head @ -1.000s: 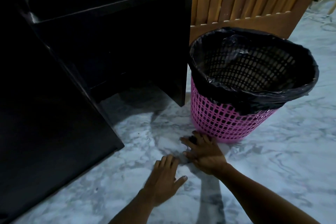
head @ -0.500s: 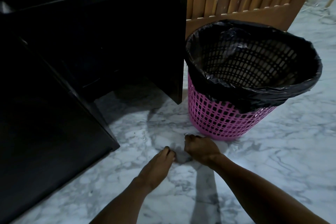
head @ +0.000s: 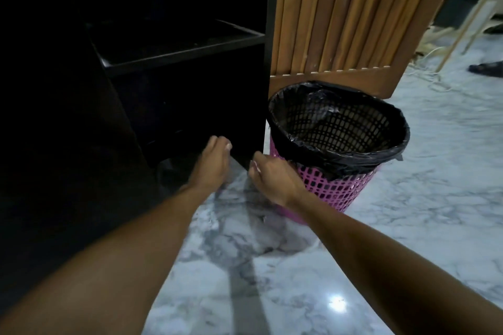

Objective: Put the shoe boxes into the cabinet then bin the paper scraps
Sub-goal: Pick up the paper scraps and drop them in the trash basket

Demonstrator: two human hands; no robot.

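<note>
The left grip (head: 215, 164) and right grip (head: 273, 181) are held curled just beside the bin (head: 348, 190), short of its rim; scraps within cannot be confirmed. Released here, anything would be dropped onto the floor (head: 408, 226).

Pink bin (head: 343, 188) (black-lined) just beside dark cabinet (head: 185, 55)

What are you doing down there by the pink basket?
A person is reaching both hands out low over the marble floor. The left hand is in front of the open dark cabinet. The right hand is right beside the pink wastebasket, which has a black bin liner. Both hands have their fingers bunched together, but it is too dim and blurry to tell whether they are pinching paper scraps.
</note>
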